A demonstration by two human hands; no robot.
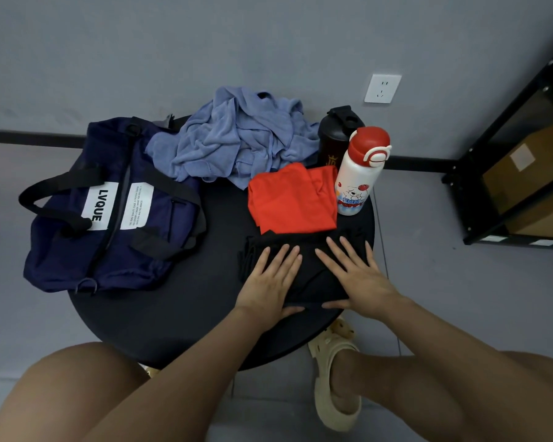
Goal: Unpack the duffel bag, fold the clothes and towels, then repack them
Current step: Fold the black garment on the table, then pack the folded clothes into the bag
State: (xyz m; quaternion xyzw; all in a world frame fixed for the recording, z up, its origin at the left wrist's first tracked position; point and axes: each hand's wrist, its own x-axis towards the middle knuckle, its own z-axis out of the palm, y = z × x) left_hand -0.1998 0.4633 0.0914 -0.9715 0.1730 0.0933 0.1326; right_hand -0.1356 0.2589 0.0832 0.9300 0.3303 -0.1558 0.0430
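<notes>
One duffel bag (109,205) sits at the left of the frame. There are two folded garments, one red (291,199) and one black (304,266), one crumpled blue towel (237,141), two bottles, white (359,177) and black (334,135), and two hands, left (270,282) and right (356,275).

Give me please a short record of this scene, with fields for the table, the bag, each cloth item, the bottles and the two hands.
table: round, black
bag: navy duffel bag, on the table's left side
black garment: folded, at the near edge
red garment: folded, just behind the black one
blue towel: crumpled, unfolded, at the back
bottles: white bottle with red lid; black bottle behind it
left hand: flat on the black garment
right hand: flat on the black garment
</notes>
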